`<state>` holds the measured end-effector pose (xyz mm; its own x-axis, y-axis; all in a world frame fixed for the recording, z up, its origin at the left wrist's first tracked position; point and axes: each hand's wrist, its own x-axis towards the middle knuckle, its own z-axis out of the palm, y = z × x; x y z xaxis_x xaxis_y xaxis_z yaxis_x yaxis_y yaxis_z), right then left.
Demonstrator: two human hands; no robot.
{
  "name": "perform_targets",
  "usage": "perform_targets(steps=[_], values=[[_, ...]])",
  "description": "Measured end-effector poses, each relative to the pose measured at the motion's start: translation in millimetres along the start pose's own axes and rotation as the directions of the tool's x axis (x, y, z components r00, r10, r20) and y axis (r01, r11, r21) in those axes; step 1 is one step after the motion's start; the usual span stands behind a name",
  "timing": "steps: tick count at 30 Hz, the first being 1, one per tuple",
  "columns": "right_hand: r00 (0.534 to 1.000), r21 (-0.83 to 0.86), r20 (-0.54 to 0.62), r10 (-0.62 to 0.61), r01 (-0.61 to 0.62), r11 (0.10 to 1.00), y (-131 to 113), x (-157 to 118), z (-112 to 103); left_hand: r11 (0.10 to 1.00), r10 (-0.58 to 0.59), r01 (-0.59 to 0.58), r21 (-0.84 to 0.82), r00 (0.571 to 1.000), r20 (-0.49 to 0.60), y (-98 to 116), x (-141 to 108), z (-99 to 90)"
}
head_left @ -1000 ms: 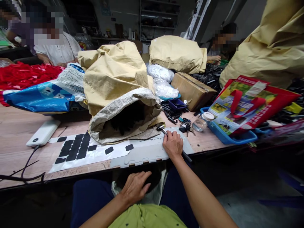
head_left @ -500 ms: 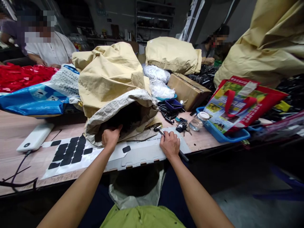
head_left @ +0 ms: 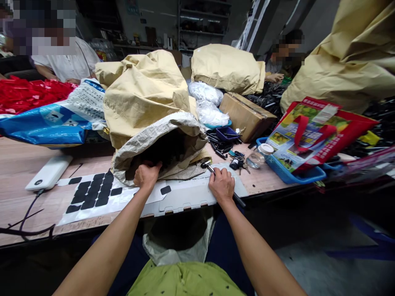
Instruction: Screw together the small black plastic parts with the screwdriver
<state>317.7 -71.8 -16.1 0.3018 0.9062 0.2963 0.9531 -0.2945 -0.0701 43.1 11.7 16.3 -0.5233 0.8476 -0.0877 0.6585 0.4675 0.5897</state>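
Observation:
A large tan sack (head_left: 148,86) lies on the table with its rolled pale mouth facing me and dark contents inside. My left hand (head_left: 146,174) is at the lower edge of that mouth, its fingers curled and partly hidden in shadow, so what they hold cannot be made out. Farther right, my right hand (head_left: 222,183) is wrapped around a small hammer (head_left: 210,166). The hammer has a metal shaft and a black grip, and lies slantwise over a pale flat board (head_left: 188,197). Left of the board is a white sheet bearing rows of black rounded squares (head_left: 92,191).
Keys (head_left: 246,165), a clear jar (head_left: 257,158) and a blue basket (head_left: 286,174) with a red printed bag stand to the right. A white power bank (head_left: 47,174) with a cable lies left. A cardboard box (head_left: 247,115) is behind. Other people sit across the table.
The view has shifted slightly, so the table items sit a little farther right. Both hands keep nearly the same places, the left at the sack mouth and the right on the hammer.

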Motion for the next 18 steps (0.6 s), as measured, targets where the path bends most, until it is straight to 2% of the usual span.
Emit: perform_targets(steps=[4, 7, 9, 10, 11, 14, 16, 18], values=[[1.0, -0.001, 0.01, 0.003, -0.003, 1.0, -0.5, 0.0, -1.9, 0.998, 0.058, -0.058, 0.003, 0.998, 0.0, 3.1, 3.2, -2.4], [1.0, -0.002, 0.013, 0.003, -0.003, 1.0, -0.4, 0.0, -2.0, 0.997, 0.08, -0.08, 0.021, 0.997, 0.002, 1.0, -5.6, -8.0], [1.0, -0.002, 0.011, -0.002, 0.002, 1.0, -0.1, 0.0, -1.6, 0.98, 0.197, -0.195, 0.047, 0.98, -0.038, -1.6, -20.3, -10.6], [1.0, -0.002, 0.009, -0.004, 0.004, 1.0, 0.0, -0.1, -1.3, 0.954, 0.295, -0.291, 0.064, 0.954, -0.056, -2.9, -30.0, -10.9], [1.0, -0.002, 0.007, -0.005, 0.005, 1.0, 0.0, -0.1, -1.1, 0.911, 0.41, -0.405, 0.08, 0.91, -0.058, -4.1, -40.5, -10.4], [1.0, -0.001, 0.006, -0.003, 0.003, 1.0, 0.1, -0.3, -0.9, 0.717, 0.689, -0.693, 0.077, 0.721, 0.068, -7.0, -70.1, -3.8], [1.0, 0.0, 0.006, -0.002, 0.002, 1.0, 0.2, -0.4, -0.9, 0.626, 0.763, -0.78, 0.028, 0.619, 0.184, -9.1, -81.3, 3.4], [1.0, 0.001, 0.005, -0.001, 0.001, 1.0, 0.2, -0.5, -0.9, 0.594, 0.78, -0.803, -0.037, 0.565, 0.269, -12.4, -83.3, 11.0]])
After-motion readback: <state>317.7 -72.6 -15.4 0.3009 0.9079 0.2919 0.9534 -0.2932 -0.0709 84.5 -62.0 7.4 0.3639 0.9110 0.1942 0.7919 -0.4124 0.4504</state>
